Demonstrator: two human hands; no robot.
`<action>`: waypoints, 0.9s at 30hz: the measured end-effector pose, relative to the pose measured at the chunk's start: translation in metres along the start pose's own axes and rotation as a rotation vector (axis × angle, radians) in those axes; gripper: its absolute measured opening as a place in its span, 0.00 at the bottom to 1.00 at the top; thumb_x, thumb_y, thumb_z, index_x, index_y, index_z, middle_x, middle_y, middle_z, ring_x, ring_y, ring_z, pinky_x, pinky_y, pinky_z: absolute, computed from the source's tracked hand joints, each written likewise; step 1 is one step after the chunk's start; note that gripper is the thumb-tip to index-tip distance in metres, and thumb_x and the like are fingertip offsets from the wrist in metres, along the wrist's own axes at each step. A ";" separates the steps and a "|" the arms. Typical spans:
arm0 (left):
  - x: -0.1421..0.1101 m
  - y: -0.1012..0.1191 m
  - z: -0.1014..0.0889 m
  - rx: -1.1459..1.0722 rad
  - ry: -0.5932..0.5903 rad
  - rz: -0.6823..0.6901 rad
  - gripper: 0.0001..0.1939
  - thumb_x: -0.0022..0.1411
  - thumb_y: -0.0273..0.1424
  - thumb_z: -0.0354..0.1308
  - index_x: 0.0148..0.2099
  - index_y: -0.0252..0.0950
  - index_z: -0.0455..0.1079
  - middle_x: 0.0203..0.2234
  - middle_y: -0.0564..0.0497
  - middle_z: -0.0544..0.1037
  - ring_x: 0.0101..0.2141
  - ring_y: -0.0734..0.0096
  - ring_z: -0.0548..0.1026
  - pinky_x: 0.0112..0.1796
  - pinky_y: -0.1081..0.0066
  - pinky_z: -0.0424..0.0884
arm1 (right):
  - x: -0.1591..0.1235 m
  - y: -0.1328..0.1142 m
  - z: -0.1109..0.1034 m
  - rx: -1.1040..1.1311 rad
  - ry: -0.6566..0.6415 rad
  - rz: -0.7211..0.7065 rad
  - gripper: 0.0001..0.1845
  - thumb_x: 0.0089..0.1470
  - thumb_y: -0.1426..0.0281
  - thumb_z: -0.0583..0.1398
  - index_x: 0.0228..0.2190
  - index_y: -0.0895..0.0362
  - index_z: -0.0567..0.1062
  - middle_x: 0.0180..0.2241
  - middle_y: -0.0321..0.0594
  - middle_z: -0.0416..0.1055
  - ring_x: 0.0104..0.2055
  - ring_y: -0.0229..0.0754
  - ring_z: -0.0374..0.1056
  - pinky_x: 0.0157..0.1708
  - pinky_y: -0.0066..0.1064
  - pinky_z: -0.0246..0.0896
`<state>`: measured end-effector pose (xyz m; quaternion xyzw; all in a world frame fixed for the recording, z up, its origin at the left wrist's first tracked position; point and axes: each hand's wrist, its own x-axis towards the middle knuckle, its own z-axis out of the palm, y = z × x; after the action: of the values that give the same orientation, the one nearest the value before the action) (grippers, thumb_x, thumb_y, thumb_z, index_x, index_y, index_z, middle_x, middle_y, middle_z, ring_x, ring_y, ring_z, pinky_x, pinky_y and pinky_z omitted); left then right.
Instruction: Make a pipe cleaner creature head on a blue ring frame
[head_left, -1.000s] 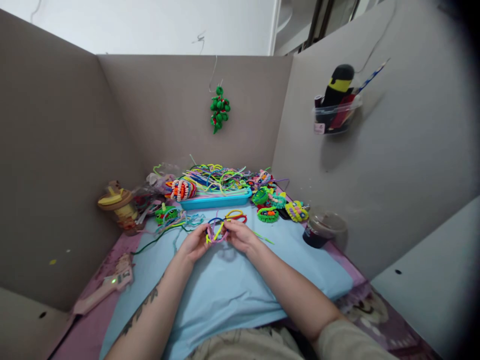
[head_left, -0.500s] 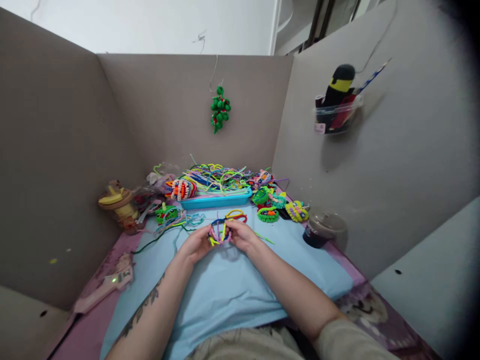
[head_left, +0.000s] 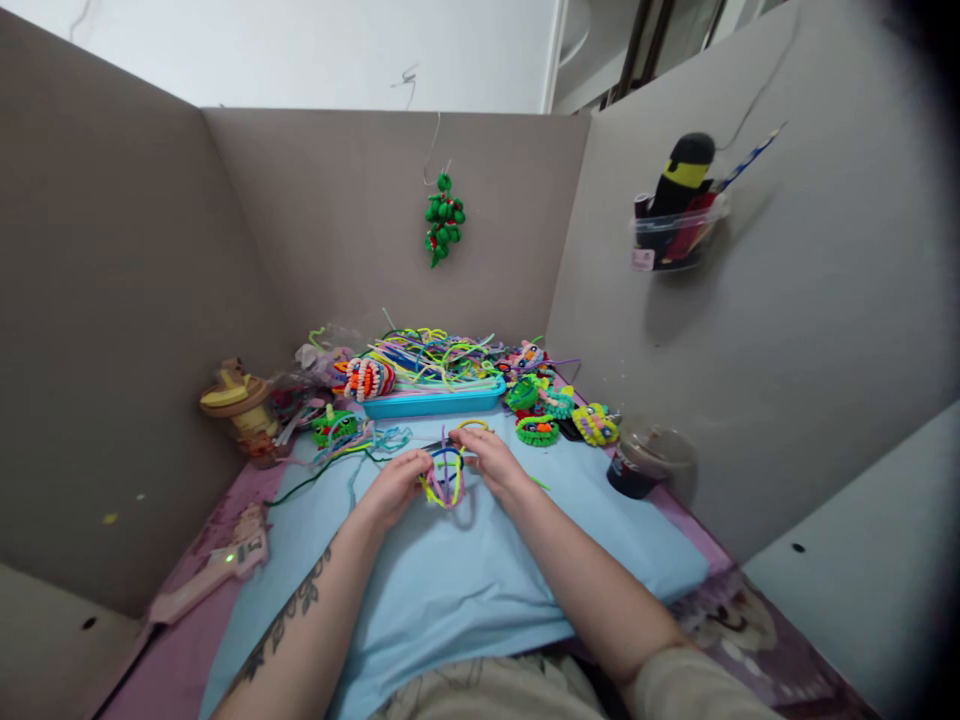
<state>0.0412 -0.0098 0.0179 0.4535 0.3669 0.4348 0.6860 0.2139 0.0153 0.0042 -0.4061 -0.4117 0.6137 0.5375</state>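
Note:
A small round openwork frame of pipe cleaners [head_left: 448, 480], in blue, purple, pink and yellow, is held up a little above the blue cloth. My left hand [head_left: 401, 485] is closed in a pinch on its left side. At its right rim is my right hand [head_left: 491, 462], fingers bent around the edge and one fingertip reaching over the top; their exact contact is partly hidden. One purple stem stands up from the frame. Just behind lie scissors [head_left: 474, 427] with yellow and red handles, largely covered by my right hand.
A blue tray [head_left: 435, 403] heaped with pipe cleaners stands at the back. Finished fuzzy pieces [head_left: 536, 430] lie right of it. A pink glue gun [head_left: 214, 577] with a green light rests at left, a dark lidded cup [head_left: 634, 470] at right. Grey panels enclose the table.
The frame has shifted slightly right and turned, its rounded openwork side showing more. My right hand's fingertips have moved up and apart from the left hand, covering more of the scissors' handles.

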 end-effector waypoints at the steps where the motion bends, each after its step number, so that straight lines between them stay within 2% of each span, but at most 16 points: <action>1: -0.001 0.000 0.001 0.055 -0.013 0.011 0.08 0.50 0.31 0.60 0.25 0.33 0.66 0.18 0.55 0.68 0.21 0.77 0.65 0.25 0.76 0.59 | -0.001 -0.002 -0.001 -0.072 -0.015 -0.041 0.17 0.39 0.57 0.64 0.28 0.57 0.77 0.29 0.37 0.71 0.34 0.39 0.64 0.31 0.28 0.53; 6: -0.003 -0.001 0.005 0.248 -0.060 0.020 0.08 0.50 0.32 0.59 0.25 0.32 0.67 0.18 0.55 0.67 0.22 0.77 0.63 0.26 0.76 0.57 | 0.000 -0.002 -0.002 -0.236 -0.117 -0.226 0.13 0.39 0.60 0.65 0.22 0.58 0.75 0.24 0.34 0.68 0.31 0.38 0.62 0.34 0.29 0.54; 14: -0.003 -0.002 0.016 0.340 -0.081 0.051 0.13 0.51 0.38 0.59 0.25 0.34 0.65 0.15 0.57 0.64 0.18 0.79 0.60 0.22 0.76 0.54 | 0.000 0.004 0.001 -0.335 -0.075 -0.390 0.08 0.40 0.66 0.65 0.20 0.57 0.74 0.34 0.40 0.68 0.42 0.42 0.63 0.45 0.33 0.53; 18: -0.001 -0.003 0.016 0.368 -0.054 0.027 0.13 0.50 0.39 0.59 0.25 0.33 0.67 0.14 0.57 0.64 0.16 0.80 0.59 0.20 0.76 0.52 | -0.001 0.004 0.002 -0.365 -0.052 -0.422 0.07 0.41 0.66 0.64 0.20 0.57 0.73 0.34 0.40 0.67 0.41 0.42 0.64 0.45 0.33 0.54; 22: 0.002 -0.006 0.010 0.342 -0.009 0.018 0.11 0.49 0.37 0.60 0.28 0.32 0.71 0.14 0.57 0.63 0.16 0.81 0.57 0.20 0.76 0.50 | -0.001 0.004 0.002 -0.357 -0.022 -0.399 0.07 0.42 0.66 0.63 0.20 0.57 0.72 0.31 0.38 0.67 0.38 0.41 0.63 0.41 0.32 0.56; 27: 0.002 -0.005 0.009 0.290 0.026 0.015 0.13 0.47 0.36 0.62 0.31 0.30 0.73 0.19 0.54 0.69 0.19 0.79 0.61 0.22 0.76 0.54 | -0.001 0.004 0.001 -0.394 -0.036 -0.375 0.08 0.43 0.66 0.61 0.20 0.57 0.71 0.28 0.36 0.66 0.34 0.40 0.62 0.38 0.30 0.55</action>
<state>0.0512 -0.0118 0.0159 0.5450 0.4311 0.3882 0.6053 0.2116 0.0136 0.0010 -0.4083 -0.6008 0.4187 0.5450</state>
